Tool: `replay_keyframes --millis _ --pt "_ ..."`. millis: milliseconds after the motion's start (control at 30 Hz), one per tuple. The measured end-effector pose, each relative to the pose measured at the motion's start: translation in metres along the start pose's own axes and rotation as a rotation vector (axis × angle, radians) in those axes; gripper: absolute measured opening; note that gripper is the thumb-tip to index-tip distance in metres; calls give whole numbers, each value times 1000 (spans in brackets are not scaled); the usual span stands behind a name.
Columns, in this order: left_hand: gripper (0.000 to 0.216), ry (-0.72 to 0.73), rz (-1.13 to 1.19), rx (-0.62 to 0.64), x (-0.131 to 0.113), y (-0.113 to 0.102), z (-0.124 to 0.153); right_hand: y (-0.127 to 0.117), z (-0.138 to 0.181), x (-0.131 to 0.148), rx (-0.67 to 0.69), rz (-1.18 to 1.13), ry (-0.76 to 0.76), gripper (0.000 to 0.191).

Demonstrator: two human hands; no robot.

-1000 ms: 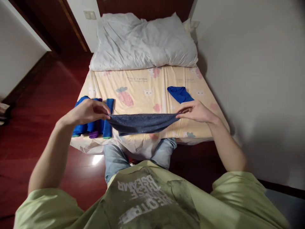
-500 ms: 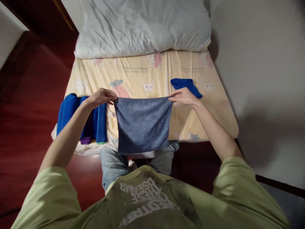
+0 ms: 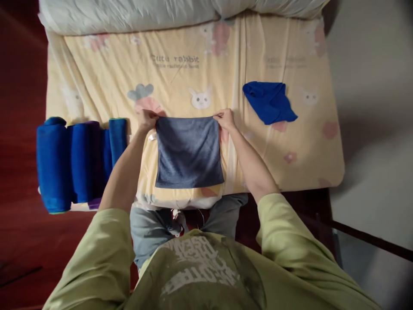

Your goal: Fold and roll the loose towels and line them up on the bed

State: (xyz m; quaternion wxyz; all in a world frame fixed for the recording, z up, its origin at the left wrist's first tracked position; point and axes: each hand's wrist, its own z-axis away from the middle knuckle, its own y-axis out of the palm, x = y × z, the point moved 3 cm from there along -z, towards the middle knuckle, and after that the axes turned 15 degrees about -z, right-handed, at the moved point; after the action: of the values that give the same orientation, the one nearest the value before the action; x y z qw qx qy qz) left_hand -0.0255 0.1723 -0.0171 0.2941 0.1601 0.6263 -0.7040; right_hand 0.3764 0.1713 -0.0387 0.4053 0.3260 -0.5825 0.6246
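Note:
A grey-blue towel (image 3: 189,153) lies flat on the yellow patterned bed sheet (image 3: 206,77), near the bed's front edge. My left hand (image 3: 147,120) pinches its far left corner. My right hand (image 3: 224,119) pinches its far right corner. Both hands rest low on the sheet with fingers closed on the cloth.
Several rolled blue towels and a purple one (image 3: 77,161) lie side by side at the bed's left front. A crumpled bright blue cloth (image 3: 269,101) lies to the right of my hands. A white duvet (image 3: 129,15) covers the far end. Dark red floor (image 3: 19,86) is on the left, a wall (image 3: 374,86) on the right.
The towel hung stretched between my hands above the bed edge; now it is laid flat on the sheet. My hands moved forward and closer together, and my head has leaned over the bed.

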Motion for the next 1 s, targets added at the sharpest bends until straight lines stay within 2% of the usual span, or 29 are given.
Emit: replay_keyframes --millis 67,133,200,267,367,433,533,833,1000 --pt "35 77 -86 -91 -16 -1 19 4 15 15 -19 109 -73 40" --pt "43 181 -190 -175 -36 2 55 14 45 38 -20 253 -170 52" --pt "55 311 -283 -143 -53 14 99 31 82 60 39 391 -251 62" --pt "64 409 -354 -65 -61 28 138 49 117 72 125 476 -282 67" --pt "70 400 -406 -20 -51 39 169 65 148 68 190 507 -248 69" --pt "70 347 -417 -32 -40 39 171 65 153 59 180 499 -211 69" --pt "71 305 -410 -55 -31 37 160 59 146 50 125 490 -169 69" --pt "82 279 -340 -73 -32 45 109 62 116 34 30 582 -174 71" --pt "85 249 -278 -43 -30 45 98 61 101 22 5 576 -137 72"
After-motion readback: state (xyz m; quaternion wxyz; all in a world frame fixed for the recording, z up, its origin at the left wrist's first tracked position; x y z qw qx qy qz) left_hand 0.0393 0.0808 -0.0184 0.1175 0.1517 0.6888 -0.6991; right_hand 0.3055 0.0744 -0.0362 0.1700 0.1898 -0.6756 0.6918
